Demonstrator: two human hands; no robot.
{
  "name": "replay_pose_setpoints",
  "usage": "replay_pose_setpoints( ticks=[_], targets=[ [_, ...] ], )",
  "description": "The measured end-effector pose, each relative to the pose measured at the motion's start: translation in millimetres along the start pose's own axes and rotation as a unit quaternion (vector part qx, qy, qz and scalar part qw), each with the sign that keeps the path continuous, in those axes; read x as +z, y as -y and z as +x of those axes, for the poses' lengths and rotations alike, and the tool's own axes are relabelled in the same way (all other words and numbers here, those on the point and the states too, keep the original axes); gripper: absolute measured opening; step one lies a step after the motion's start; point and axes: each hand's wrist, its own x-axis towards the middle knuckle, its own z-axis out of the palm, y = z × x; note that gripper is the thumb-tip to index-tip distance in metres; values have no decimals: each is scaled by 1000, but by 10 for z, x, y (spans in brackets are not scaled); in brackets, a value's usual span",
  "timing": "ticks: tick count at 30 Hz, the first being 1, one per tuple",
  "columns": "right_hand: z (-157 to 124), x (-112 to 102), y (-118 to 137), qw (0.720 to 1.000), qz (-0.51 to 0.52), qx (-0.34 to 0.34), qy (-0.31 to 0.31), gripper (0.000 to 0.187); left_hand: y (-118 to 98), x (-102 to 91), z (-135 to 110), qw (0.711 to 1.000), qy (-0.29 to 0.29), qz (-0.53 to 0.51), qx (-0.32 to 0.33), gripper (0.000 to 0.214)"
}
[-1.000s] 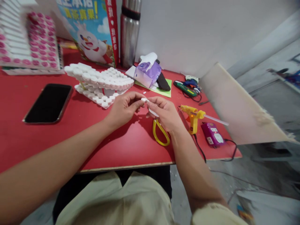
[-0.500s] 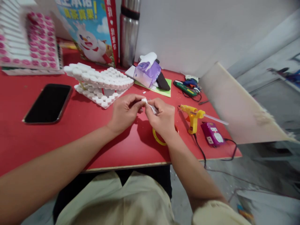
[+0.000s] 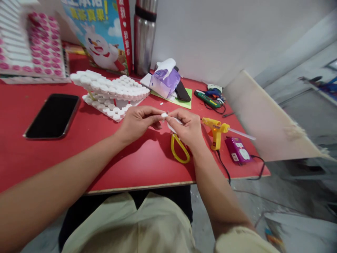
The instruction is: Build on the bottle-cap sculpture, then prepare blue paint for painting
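Above the red surface (image 3: 79, 140), the left hand (image 3: 137, 121) and right hand (image 3: 188, 128) are both pinching a small white piece (image 3: 165, 115), meeting fingertip to fingertip over the yellow-handled scissors (image 3: 179, 151).

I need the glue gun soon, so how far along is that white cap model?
Already built: two tiers of white caps glued into a model on the red table. In hand: the left hand and right hand together pinch one small white piece. Left: that piece is not yet on the model; the glue gun stands untouched beside the right hand.
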Motion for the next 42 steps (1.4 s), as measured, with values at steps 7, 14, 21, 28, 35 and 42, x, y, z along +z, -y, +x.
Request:
replay_pose_setpoints(
  ticks=[7, 14, 21, 28, 35, 42],
  targets=[
    [9, -47, -8, 998, 17, -17, 50, 19, -56, -104, 60, 996, 68, -24, -49, 26],
    [-11, 40, -39, 993, 85, 69, 43, 19, -42, -92, 59, 999, 25, 13, -25, 19],
    [-51, 64, -24, 998, 35, 35, 27, 17, -9, -73, 29, 996, 10, 79, 35, 12],
    [-59, 117, -30, 999, -36, -7, -6, 20, 29, -6, 6, 988, -20, 115, 102, 8],
    [104, -37, 4, 930, 242, 277, 18, 62, 0, -75, 80, 992, 16, 91, 81, 12],
    [177, -101, 17, 759, 476, 387, 219, 52, -20, -105, 83, 988, 50, 108, 95, 12]
  ],
)
